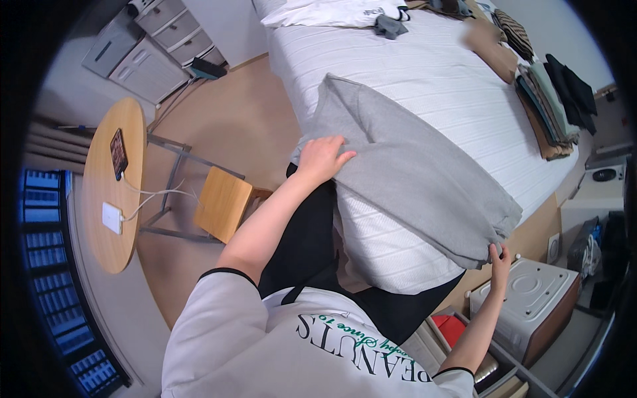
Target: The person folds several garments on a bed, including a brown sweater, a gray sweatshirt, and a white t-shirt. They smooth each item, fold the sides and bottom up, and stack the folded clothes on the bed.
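Note:
A long grey knit garment (413, 164) lies slantwise over the near corner of the white bed (398, 248), one end trailing toward the right edge. My left hand (323, 158) rests palm down on the garment's left part, thumb spread away from the fingers. At the garment's lower right end, my right hand (500, 256) pinches the bunched edge between thumb and fingers. Part of the garment's left end is hidden behind my left hand and forearm. My legs in black trousers straddle the bed corner.
Folded clothes (550, 112) are stacked on the bed's right side. A white shirt (333, 12) and a small grey cloth (390, 26) lie farther up. To the left stand a round wooden table (99, 164) and a wooden stool (224, 204). A cream-topped box (527, 286) sits at lower right.

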`<state>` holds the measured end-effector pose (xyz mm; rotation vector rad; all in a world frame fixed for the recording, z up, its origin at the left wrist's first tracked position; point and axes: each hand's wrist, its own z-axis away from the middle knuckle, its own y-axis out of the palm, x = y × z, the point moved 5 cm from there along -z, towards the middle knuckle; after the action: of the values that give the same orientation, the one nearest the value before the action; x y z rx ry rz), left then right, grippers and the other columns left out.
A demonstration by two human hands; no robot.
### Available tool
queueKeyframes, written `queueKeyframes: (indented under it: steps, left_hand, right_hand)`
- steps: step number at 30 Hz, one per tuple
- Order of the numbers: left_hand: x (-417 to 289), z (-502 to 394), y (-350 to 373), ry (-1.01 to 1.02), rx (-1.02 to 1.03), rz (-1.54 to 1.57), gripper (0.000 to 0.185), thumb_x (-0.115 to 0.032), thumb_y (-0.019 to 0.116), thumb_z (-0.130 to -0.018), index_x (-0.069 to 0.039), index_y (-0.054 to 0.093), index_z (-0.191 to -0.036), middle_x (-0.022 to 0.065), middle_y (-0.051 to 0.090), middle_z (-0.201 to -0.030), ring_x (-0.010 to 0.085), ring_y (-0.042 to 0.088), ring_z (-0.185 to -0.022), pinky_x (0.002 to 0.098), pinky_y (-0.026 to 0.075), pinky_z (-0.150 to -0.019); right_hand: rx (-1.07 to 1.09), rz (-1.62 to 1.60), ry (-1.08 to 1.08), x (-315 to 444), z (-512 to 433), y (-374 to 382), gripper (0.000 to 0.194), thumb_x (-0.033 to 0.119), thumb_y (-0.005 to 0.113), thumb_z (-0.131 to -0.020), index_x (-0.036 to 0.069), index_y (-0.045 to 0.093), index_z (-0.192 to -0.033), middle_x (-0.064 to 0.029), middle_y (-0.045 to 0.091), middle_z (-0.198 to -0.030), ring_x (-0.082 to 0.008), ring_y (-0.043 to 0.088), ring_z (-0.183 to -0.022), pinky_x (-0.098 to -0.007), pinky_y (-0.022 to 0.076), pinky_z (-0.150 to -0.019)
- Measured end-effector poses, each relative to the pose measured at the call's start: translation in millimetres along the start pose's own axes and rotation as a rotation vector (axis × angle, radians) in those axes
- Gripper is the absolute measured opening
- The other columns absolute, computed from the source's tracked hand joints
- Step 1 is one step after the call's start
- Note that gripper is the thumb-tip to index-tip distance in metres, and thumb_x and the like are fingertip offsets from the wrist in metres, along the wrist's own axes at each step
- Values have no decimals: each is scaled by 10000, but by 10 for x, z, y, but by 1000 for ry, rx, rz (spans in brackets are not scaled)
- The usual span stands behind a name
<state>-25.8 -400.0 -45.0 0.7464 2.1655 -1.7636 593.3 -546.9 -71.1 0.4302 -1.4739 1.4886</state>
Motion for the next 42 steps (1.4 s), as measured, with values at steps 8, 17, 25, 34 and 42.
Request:
queueKeyframes:
  steps: [8, 17, 25, 34, 42]
  left_hand:
    - [1028, 338, -113, -413, 122, 351, 517, -485, 711, -901, -5, 612, -738, 80, 556, -658, 196, 529, -650, 374, 441, -623]
    - [707, -105, -358, -413, -14, -200, 456, -458, 760, -852, -47, 597, -738, 104, 613, -727, 274, 543, -666, 439, 435, -632]
    - [-1195, -2, 151, 474, -8, 47, 523, -189, 751, -801, -120, 624, -1304, 170, 528, -1415, 362, 493, -1302, 512, 410, -1058]
    - [-2020, -70, 1166, 457, 382, -184, 633, -576, 399, -1007, -261, 382, -1555, 137, 272, -1642, 361, 184, -1531, 648, 123, -1197]
    - [-2271, 404, 1422, 391, 484, 566, 578, -375, 406, -1045, -144, 335, -1569, 177, 270, -1635, 376, 205, -1525, 590, 137, -1213]
  right_hand:
    - [109, -1049, 477, -483, 285, 593, 797, 531, 707, -903, 99, 410, -1504, -130, 396, -1573, -315, 423, -1419, -507, 430, -1113]
    - [-72, -677, 390, -390, 354, 104, 458, 326, 766, -905, 12, 642, -1214, -94, 695, -1165, -196, 668, -1032, -343, 538, -875]
    - [-51, -555, 298, -27, 152, 56, 640, 370, 806, -855, -18, 559, -1301, -134, 676, -1163, -216, 671, -1019, -339, 546, -865]
    - [-140, -787, 277, 212, 183, -336, 556, 281, 740, -867, -5, 579, -1315, -139, 674, -1227, -270, 684, -1056, -418, 547, -926]
    - [92, -990, 70, 2817, 664, 409, 449, 208, 668, -909, -19, 584, -1288, -121, 685, -1176, -242, 677, -1022, -372, 535, -914]
